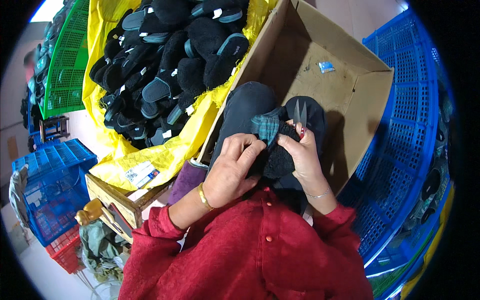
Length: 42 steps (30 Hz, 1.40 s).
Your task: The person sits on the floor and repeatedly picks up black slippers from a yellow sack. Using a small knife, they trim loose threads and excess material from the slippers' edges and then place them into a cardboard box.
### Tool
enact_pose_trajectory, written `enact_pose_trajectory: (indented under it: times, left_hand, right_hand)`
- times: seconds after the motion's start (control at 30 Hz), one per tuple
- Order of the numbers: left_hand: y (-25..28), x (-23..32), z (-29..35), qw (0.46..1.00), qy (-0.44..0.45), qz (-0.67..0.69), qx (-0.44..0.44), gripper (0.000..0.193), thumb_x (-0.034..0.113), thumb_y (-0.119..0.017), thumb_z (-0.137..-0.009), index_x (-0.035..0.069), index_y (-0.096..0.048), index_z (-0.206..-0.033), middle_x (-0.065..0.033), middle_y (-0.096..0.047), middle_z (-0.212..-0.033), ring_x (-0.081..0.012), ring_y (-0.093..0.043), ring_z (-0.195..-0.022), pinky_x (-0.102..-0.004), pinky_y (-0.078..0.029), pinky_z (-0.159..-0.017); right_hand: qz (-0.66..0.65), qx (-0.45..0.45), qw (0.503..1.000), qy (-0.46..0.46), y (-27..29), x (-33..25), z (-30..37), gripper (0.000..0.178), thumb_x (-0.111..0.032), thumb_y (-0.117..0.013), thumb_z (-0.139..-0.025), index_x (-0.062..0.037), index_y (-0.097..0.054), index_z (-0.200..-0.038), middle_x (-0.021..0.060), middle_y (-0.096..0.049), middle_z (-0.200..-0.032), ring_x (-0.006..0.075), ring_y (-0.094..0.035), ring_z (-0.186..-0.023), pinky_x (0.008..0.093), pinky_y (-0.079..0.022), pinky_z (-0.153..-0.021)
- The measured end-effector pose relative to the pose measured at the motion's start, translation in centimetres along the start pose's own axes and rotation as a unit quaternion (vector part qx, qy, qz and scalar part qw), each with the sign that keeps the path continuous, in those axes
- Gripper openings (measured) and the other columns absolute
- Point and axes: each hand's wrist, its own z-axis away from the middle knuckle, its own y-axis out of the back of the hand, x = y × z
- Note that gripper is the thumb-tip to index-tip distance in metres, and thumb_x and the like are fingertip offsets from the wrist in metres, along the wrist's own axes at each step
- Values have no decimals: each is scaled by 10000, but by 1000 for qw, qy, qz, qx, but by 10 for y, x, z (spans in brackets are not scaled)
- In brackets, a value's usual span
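Over my lap I have a fuzzy black slipper (pixel 278 162) with a green-and-blue plaid fabric part (pixel 266 126) showing at its far end. My left hand (pixel 231 162) is closed, its curled fingers and thumb pinching the slipper's near-left side below the plaid. On the other side, my right hand (pixel 303 155) grips the slipper between thumb and fingers. That same hand also keeps hold of small scissors (pixel 300 119) with red handles, blades parted and pointing away from me. Part of the slipper is hidden by my hands.
Beyond my knees stands a cardboard box (pixel 345 55) with a small blue-and-white packet (pixel 326 67) inside. A yellow sack (pixel 197 127) full of dark slippers (pixel 170 65) is at the far left. Blue crates (pixel 395 150) line the right; a wooden drawer (pixel 117 205) sits near left.
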Motion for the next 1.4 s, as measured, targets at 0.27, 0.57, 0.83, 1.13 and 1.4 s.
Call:
enact_pose_trajectory:
  times: [0.27, 0.57, 0.83, 1.13, 1.4]
  left_hand:
    - [-37, -22, 8, 992, -78, -9, 101, 567, 14, -769, -469, 26, -519, -979, -150, -538, -957, -357, -532, -881, -408, -453, -758]
    - [-49, -2, 35, 988, -102, 26, 113, 401, -36, -680, -556, 33, -589, -940, -106, -558, -893, -309, -555, -816, -374, -477, -717]
    - [-32, -21, 37, 990, 13, 93, 105, 496, 6, -763, -544, 36, -532, -982, -139, -550, -965, -355, -527, -930, -399, -454, -806]
    - [-47, -16, 34, 985, -57, 98, 127, 462, 43, -751, -542, 34, -530, -948, -136, -515, -920, -340, -523, -885, -397, -468, -770]
    - [-49, -23, 37, 972, -33, 172, 157, 407, -9, -675, -539, 33, -496, -902, -146, -485, -892, -356, -497, -870, -399, -459, -750]
  right_hand:
    - [24, -23, 998, 50, 1, 3, 12, 179, 31, -650, -827, -29, -583, -981, 0, -609, -883, 50, -571, -775, 211, -489, -714]
    - [-136, 112, 983, 39, -5, 19, 64, 234, -30, -615, -854, -75, -551, -1074, 57, -612, -1005, 175, -615, -923, 336, -526, -805]
    - [5, 126, 990, 61, -13, 17, 54, 277, -46, -615, -875, -27, -521, -1135, 58, -566, -1026, 135, -554, -923, 295, -488, -824]
    - [298, -101, 944, -95, 15, -45, 47, 571, -35, -782, -691, -27, -526, -1200, 88, -637, -1010, 157, -596, -972, 308, -484, -885]
    - [288, -17, 908, -303, -27, -66, 51, 443, -30, -753, -725, -95, -570, -1123, 1, -651, -876, 96, -610, -650, 232, -431, -439]
